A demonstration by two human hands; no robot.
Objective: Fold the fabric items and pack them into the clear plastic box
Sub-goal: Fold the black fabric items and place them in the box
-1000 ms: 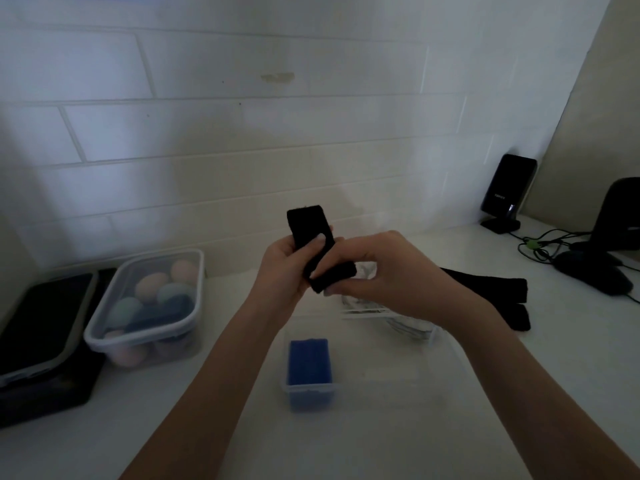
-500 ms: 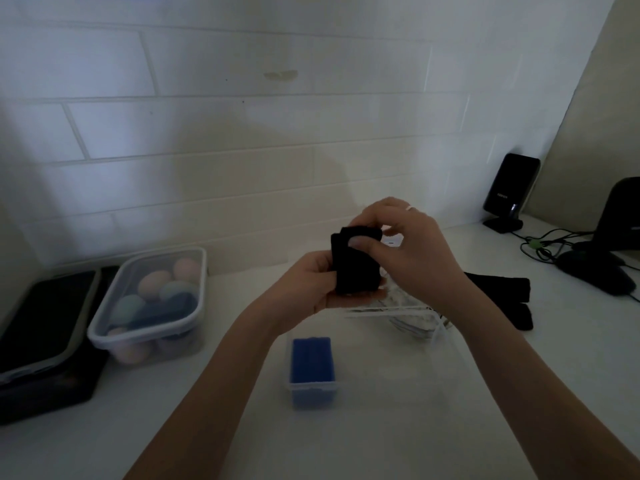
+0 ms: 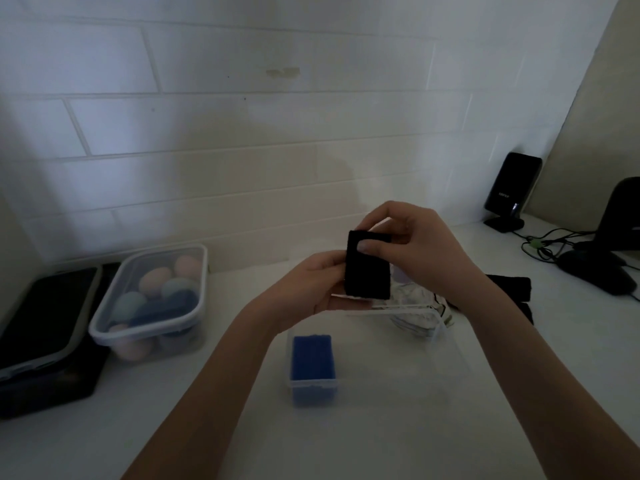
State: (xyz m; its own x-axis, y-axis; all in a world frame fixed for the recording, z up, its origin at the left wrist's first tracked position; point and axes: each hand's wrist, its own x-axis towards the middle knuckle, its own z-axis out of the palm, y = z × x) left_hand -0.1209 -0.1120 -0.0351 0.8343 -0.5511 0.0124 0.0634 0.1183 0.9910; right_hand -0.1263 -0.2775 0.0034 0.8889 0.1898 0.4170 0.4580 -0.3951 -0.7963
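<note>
— How is the black fabric piece [image 3: 367,268] seen?

— As a small dark folded rectangle, held upright above the clear plastic box [image 3: 450,344]. It is clamped in the grip of the left hand [image 3: 311,289] from below and pinched at its top by the right hand [image 3: 412,247].

— What is found around it?

— A folded blue fabric [image 3: 313,362] is packed at the box's left end. A pale crumpled item [image 3: 415,306], possibly cloth, is lying at the far rim. More black fabric [image 3: 509,289] is laid on the surface [image 3: 104,438] to the right.

— And the edges?

— A lidded container [image 3: 152,303] is set to the left, cables [image 3: 543,242] far right; bare surface is left in front.
</note>
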